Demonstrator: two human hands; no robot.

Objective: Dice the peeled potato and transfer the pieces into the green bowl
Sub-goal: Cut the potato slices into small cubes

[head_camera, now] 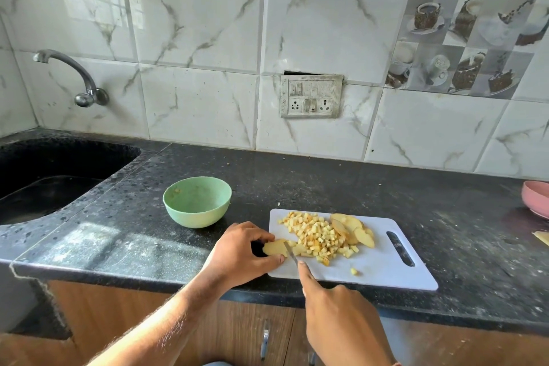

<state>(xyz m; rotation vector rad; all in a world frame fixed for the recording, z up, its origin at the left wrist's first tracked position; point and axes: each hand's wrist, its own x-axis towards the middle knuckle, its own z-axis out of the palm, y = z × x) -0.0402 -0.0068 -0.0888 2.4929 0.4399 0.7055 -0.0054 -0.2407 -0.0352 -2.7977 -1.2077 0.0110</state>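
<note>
A white cutting board [383, 264] lies on the black counter. On it sits a heap of diced potato [319, 236] with a few uncut potato slices [352, 229] behind it. My left hand [240, 252] pinches a potato slice [274, 247] at the board's left edge. My right hand [338, 312] grips a knife [290, 252], index finger along its spine, blade on that slice. The green bowl [197, 201] stands left of the board and holds only a few bits.
A dark sink [44, 181] with a tap [74, 74] lies at the far left. A pink bowl [536, 197] sits at the right edge, with a yellowish piece [542, 237] below it. A switch panel [311, 96] is on the tiled wall.
</note>
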